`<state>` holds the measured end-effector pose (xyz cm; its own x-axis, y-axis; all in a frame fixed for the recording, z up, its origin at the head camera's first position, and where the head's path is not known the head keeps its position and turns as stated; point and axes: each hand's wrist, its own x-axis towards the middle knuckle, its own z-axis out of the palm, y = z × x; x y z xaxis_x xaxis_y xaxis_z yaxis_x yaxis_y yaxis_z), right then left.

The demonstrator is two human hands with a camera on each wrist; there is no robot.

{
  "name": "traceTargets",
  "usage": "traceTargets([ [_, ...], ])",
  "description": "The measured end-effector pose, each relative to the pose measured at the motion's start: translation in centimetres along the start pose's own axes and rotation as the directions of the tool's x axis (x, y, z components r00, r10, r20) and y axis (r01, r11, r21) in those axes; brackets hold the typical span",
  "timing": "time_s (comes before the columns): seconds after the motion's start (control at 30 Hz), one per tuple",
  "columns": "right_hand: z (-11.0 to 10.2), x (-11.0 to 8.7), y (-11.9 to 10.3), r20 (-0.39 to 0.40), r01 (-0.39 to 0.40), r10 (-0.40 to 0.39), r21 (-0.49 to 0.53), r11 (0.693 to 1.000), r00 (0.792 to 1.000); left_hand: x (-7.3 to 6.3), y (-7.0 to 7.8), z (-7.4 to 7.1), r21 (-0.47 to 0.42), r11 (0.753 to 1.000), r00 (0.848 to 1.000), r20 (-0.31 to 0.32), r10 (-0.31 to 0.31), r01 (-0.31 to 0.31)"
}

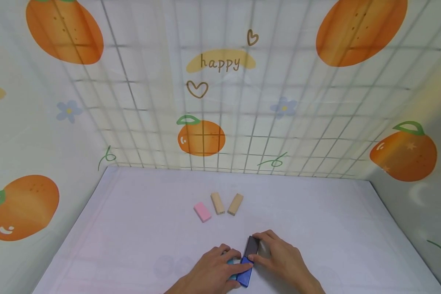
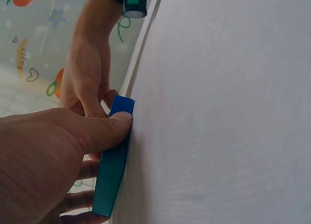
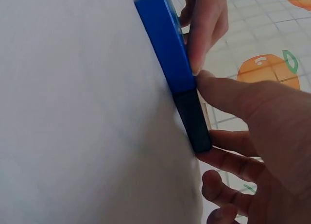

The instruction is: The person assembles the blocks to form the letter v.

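Note:
A blue block [image 1: 244, 274] and a black block [image 1: 251, 247] lie end to end in a slanted line on the white table. Beside the blue one is a teal block [image 2: 111, 175], mostly covered by my left hand [image 1: 214, 267] in the head view. That hand grips the teal block between thumb and fingers, while its index finger reaches across onto the blue block. My right hand [image 1: 281, 257] pinches the black block by its length, thumb near the joint with the blue block and index finger at the far end.
Farther back on the white table [image 1: 143, 212] lie a pink block [image 1: 202, 212] and two plain wooden blocks, one on the left [image 1: 217, 203] and one on the right [image 1: 235, 204]. Printed fabric walls [image 1: 150, 122] rise at the back and both sides.

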<state>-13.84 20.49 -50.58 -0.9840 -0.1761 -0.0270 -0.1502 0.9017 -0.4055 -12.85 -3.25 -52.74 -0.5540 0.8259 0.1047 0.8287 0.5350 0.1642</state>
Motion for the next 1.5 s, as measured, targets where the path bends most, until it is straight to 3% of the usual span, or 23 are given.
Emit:
traceTargets([
  [0.33,0.10,0.22,0.03,0.020,-0.026,0.026,-0.008,1.000,0.999,0.03,0.05,-0.35,-0.032,0.999,0.999,0.041,-0.015,0.016],
  [0.83,0.54,-0.09,0.09,-0.007,-0.024,0.024,0.016,1.000,1.000,-0.02,-0.03,0.03,0.023,1.000,0.999,-0.028,0.020,-0.019],
  [1.5,0.68,-0.02,-0.17,-0.017,-0.025,0.025,0.004,1.000,1.000,0.16,0.02,-0.08,-0.036,0.999,0.999,0.043,-0.023,0.025],
])
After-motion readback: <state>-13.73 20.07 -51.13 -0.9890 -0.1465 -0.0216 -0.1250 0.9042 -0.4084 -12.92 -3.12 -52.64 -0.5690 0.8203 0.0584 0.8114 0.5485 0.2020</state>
